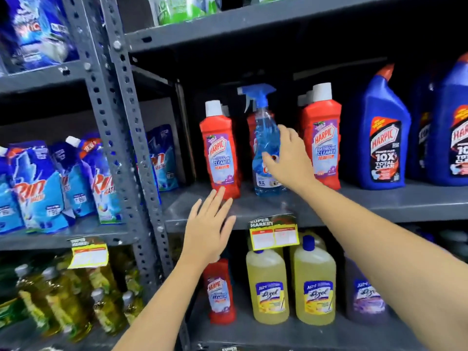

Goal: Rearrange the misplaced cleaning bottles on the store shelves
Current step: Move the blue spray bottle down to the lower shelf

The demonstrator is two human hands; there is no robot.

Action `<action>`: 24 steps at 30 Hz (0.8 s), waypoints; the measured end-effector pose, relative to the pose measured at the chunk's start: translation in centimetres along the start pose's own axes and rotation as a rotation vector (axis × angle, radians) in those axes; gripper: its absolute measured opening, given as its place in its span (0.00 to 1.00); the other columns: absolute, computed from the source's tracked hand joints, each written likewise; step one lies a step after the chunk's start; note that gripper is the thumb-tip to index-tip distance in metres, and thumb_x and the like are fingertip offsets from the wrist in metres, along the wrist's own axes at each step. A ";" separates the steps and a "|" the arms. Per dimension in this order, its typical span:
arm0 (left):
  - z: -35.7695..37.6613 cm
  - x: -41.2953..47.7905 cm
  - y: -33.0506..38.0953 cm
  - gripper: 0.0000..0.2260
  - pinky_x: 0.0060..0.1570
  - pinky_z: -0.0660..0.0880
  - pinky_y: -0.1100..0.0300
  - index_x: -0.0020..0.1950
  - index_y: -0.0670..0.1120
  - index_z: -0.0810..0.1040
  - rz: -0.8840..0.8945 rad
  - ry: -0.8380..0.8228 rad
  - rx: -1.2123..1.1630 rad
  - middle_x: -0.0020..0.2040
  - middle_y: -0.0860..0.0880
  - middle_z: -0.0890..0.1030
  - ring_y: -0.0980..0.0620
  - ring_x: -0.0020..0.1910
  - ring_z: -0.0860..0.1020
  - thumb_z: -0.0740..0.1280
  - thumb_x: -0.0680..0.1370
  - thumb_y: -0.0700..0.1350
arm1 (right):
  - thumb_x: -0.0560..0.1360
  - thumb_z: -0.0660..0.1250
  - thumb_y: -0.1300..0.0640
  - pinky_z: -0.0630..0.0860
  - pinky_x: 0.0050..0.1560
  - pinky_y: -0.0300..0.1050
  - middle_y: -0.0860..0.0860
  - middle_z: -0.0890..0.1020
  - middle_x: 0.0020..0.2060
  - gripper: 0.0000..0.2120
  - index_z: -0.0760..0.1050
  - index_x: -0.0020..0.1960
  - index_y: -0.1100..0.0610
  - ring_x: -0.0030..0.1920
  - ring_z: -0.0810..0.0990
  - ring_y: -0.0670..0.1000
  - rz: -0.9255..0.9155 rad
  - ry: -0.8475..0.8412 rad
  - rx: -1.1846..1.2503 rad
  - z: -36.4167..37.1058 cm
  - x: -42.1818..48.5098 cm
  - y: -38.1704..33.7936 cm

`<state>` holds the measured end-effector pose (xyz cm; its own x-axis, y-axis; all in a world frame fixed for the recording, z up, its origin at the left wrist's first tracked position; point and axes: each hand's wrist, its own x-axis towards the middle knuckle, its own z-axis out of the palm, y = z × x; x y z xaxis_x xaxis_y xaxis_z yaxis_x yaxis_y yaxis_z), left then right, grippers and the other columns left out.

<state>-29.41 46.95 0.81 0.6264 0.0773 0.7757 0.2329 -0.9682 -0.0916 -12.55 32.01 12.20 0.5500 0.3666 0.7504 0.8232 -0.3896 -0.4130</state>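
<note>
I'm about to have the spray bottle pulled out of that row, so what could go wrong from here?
The blue spray bottle stands tight between red Harpic bottles; the one on its right could tip as it comes out. The right hand wraps only partly around it, so the grip may slip. The left hand hovers open near the left Harpic bottle and might nudge it.

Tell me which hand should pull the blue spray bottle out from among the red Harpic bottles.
Right. The right hand is already wrapped around the blue spray bottle; the left hand is open, lower, by the shelf edge near a red Harpic bottle.
</note>
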 end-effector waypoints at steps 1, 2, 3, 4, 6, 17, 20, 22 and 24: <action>0.4 -0.1 -0.4 0.21 0.70 0.63 0.45 0.69 0.45 0.73 0.017 -0.015 0.013 0.75 0.45 0.65 0.47 0.74 0.64 0.53 0.81 0.54 | 0.75 0.67 0.48 0.71 0.63 0.58 0.61 0.66 0.70 0.36 0.56 0.76 0.62 0.68 0.67 0.64 0.074 0.014 0.044 0.3 0.9 -0.4; 0.7 -0.2 -0.7 0.21 0.69 0.63 0.45 0.69 0.45 0.73 0.033 -0.018 0.021 0.75 0.44 0.64 0.46 0.73 0.65 0.54 0.81 0.53 | 0.74 0.69 0.47 0.70 0.63 0.57 0.62 0.66 0.70 0.39 0.55 0.76 0.62 0.67 0.69 0.64 0.148 0.023 0.083 0.6 1.7 -0.7; 1.0 -0.3 -0.9 0.20 0.68 0.64 0.46 0.68 0.45 0.74 0.045 -0.008 0.021 0.75 0.43 0.65 0.45 0.72 0.66 0.55 0.81 0.53 | 0.73 0.70 0.45 0.69 0.63 0.56 0.63 0.67 0.69 0.41 0.55 0.76 0.62 0.67 0.69 0.65 0.214 0.024 0.115 0.8 2.4 -0.9; 1.3 -0.2 -1.0 0.20 0.66 0.66 0.46 0.66 0.44 0.75 0.052 0.006 0.015 0.75 0.43 0.66 0.45 0.72 0.67 0.56 0.81 0.53 | 0.72 0.72 0.44 0.69 0.64 0.56 0.62 0.66 0.70 0.44 0.54 0.76 0.61 0.68 0.69 0.64 0.270 0.016 0.142 0.9 3.0 -1.0; 1.6 -0.3 -1.3 0.19 0.65 0.67 0.46 0.64 0.44 0.77 0.055 0.035 -0.006 0.73 0.42 0.68 0.44 0.71 0.68 0.57 0.81 0.53 | 0.69 0.74 0.41 0.70 0.63 0.55 0.61 0.67 0.70 0.47 0.54 0.76 0.61 0.68 0.70 0.63 0.354 -0.019 0.174 1.5 3.9 -1.3; 3.0 -0.3 -2.2 0.15 0.55 0.68 0.53 0.57 0.45 0.79 0.093 0.184 -0.016 0.54 0.46 0.83 0.46 0.60 0.77 0.59 0.80 0.53 | 0.58 0.83 0.48 0.74 0.49 0.45 0.51 0.80 0.53 0.34 0.72 0.59 0.55 0.51 0.79 0.52 0.467 0.121 0.323 2.2 2.7 -1.2; 3.0 -0.4 -2.1 0.14 0.51 0.69 0.53 0.56 0.45 0.80 0.091 0.215 -0.015 0.53 0.46 0.83 0.47 0.55 0.79 0.61 0.80 0.53 | 0.58 0.83 0.50 0.78 0.54 0.50 0.51 0.81 0.54 0.35 0.72 0.59 0.56 0.53 0.81 0.52 0.417 0.167 0.383 1.3 1.6 -1.5; 2.9 -0.4 -2.0 0.14 0.50 0.69 0.53 0.56 0.45 0.80 0.081 0.210 -0.020 0.53 0.46 0.83 0.47 0.53 0.79 0.62 0.79 0.52 | 0.58 0.84 0.53 0.80 0.53 0.50 0.50 0.81 0.52 0.32 0.72 0.56 0.55 0.51 0.82 0.51 0.383 0.195 0.491 0.1 0.7 -2.0; 2.6 -0.5 -1.8 0.14 0.52 0.69 0.51 0.57 0.44 0.80 0.080 0.202 -0.033 0.54 0.45 0.83 0.46 0.54 0.79 0.62 0.79 0.52 | 0.58 0.84 0.54 0.81 0.46 0.45 0.48 0.81 0.48 0.30 0.71 0.53 0.55 0.47 0.82 0.48 0.347 0.204 0.591 -1.8 -0.3 -2.9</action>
<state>-28.19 49.25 -1.08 0.4794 -0.0460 0.8764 0.1618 -0.9769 -0.1398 -15.37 31.52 14.05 0.8044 0.1170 0.5824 0.5756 0.0888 -0.8129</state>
